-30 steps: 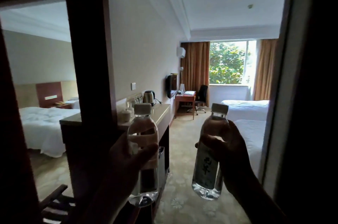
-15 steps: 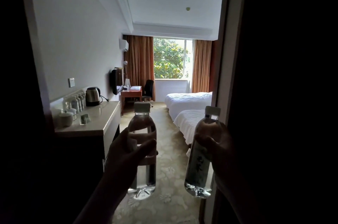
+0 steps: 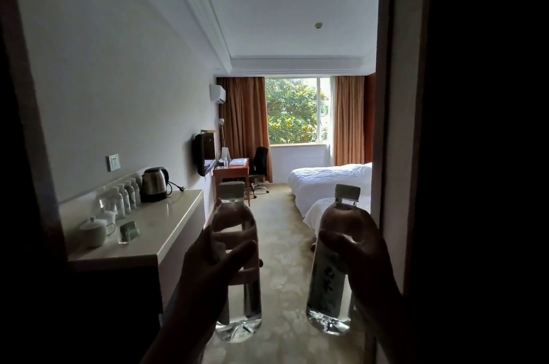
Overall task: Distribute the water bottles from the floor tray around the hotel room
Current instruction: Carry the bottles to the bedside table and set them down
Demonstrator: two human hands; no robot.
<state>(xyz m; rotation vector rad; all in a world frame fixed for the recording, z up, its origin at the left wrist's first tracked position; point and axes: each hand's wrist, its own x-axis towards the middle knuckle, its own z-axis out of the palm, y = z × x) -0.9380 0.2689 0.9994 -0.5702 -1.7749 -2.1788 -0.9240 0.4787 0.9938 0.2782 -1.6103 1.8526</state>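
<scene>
I hold two clear, white-capped water bottles upright in front of me in a dark entry passage. My left hand (image 3: 208, 268) grips the left bottle (image 3: 237, 298) around its middle. My right hand (image 3: 365, 262) grips the right bottle (image 3: 329, 280), which bears a printed label. On the counter (image 3: 166, 230) at the left, several more small water bottles (image 3: 124, 197) stand in a row against the wall. The floor tray is out of view.
The counter also holds an electric kettle (image 3: 154, 184), lidded cups (image 3: 95, 230) and a small glass (image 3: 126, 233). Farther in are a wall TV (image 3: 203, 154), a desk (image 3: 233, 169) with a chair (image 3: 260, 166), two white beds (image 3: 332, 179) and a curtained window. Dark walls flank both sides.
The view has advanced along the passage toward the room; the dark frame on the left has slid out of sight and the counter is closer. Both hands still hold their bottles upright.
</scene>
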